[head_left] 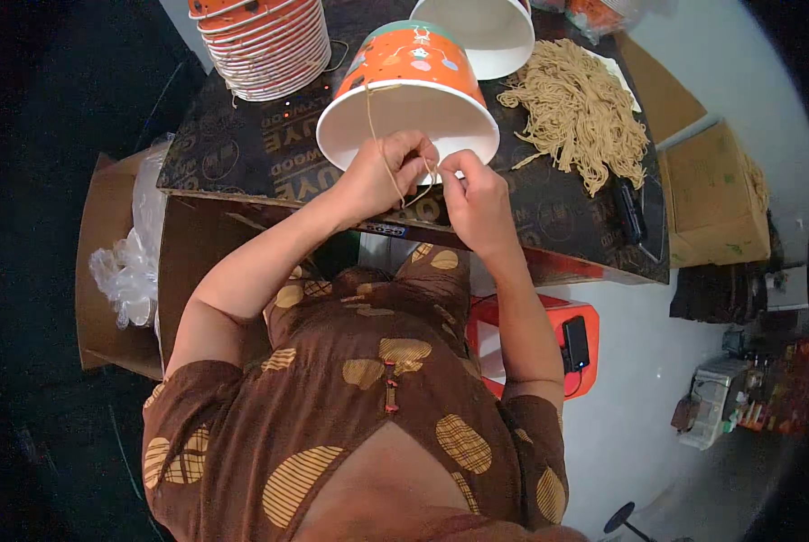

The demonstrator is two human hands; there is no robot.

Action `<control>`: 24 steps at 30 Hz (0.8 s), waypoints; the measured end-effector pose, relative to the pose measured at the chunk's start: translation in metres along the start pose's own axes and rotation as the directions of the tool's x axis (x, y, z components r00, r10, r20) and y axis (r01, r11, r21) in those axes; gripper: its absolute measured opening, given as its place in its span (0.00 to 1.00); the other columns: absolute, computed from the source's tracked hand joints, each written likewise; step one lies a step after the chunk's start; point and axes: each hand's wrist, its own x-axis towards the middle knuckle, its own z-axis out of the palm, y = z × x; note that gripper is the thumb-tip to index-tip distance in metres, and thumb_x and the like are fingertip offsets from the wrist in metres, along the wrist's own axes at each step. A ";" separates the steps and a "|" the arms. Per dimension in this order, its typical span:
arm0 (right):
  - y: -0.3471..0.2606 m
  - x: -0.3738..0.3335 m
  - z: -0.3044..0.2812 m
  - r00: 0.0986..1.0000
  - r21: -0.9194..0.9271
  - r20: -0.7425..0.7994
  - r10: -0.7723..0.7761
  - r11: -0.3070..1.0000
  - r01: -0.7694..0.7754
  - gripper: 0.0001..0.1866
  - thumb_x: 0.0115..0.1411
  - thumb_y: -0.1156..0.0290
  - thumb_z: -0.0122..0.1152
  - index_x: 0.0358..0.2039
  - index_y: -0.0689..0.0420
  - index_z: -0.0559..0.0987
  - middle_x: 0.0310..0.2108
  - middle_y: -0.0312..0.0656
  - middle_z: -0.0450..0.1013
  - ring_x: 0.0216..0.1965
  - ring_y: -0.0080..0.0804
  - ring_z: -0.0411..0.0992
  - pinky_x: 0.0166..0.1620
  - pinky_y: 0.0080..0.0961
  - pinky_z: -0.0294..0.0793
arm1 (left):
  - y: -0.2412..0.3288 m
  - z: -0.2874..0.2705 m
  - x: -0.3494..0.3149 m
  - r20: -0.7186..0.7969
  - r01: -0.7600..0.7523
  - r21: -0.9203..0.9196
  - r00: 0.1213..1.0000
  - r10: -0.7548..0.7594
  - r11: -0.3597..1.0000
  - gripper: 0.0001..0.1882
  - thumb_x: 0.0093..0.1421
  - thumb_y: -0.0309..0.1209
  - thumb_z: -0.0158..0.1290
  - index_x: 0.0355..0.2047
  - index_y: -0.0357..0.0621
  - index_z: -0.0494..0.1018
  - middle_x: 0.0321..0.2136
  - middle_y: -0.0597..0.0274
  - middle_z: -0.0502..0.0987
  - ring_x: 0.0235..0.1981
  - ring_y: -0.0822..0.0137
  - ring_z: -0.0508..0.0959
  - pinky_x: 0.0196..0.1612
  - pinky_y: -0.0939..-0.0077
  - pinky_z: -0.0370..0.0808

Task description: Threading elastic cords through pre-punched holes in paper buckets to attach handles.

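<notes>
An orange paper bucket with a printed pattern lies tipped on the table, its white open mouth facing me. From its upper rim a tan cord hangs down across my left wrist to my fingers. My left hand is closed in front of the mouth, thumb and fingers pinching the cord. Close beside it, my right hand pinches the same cord between thumb and forefinger. A small loop of cord hangs between the two hands; whether it is knotted is too small to tell.
Nested orange buckets stand at the far left of the dark plywood table. Behind the bucket lies another white-mouthed bucket. To the right are a heap of tan cords and a black object. Cardboard boxes flank the table.
</notes>
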 end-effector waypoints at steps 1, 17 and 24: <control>0.000 0.000 0.000 1.000 0.022 -0.004 0.010 1.000 -0.010 0.06 0.57 0.78 0.57 0.36 0.61 0.74 0.23 0.49 0.73 0.20 0.36 0.74 0.27 0.30 0.70 | -0.001 0.000 0.000 0.000 0.000 -0.001 1.000 0.000 1.000 0.02 0.60 0.23 0.51 0.32 0.37 0.70 0.18 0.58 0.71 0.17 0.72 0.71 0.21 0.75 0.68; -0.005 0.004 0.006 0.997 -0.034 -0.077 -0.014 0.999 0.011 0.13 0.54 0.77 0.53 0.39 0.55 0.79 0.23 0.56 0.73 0.28 0.56 0.73 0.32 0.46 0.72 | -0.013 0.004 0.004 -0.061 -0.361 0.203 0.923 0.379 0.910 0.08 0.52 0.17 0.53 0.31 0.37 0.67 0.26 0.49 0.72 0.29 0.48 0.75 0.31 0.61 0.71; -0.010 0.004 0.004 0.996 -0.082 -0.032 0.085 0.993 -0.088 0.14 0.54 0.77 0.53 0.41 0.57 0.80 0.25 0.57 0.74 0.27 0.51 0.75 0.33 0.37 0.73 | -0.010 0.005 0.004 0.027 -0.425 0.358 0.895 0.446 0.831 0.09 0.53 0.18 0.52 0.33 0.36 0.64 0.28 0.45 0.73 0.30 0.43 0.75 0.30 0.58 0.72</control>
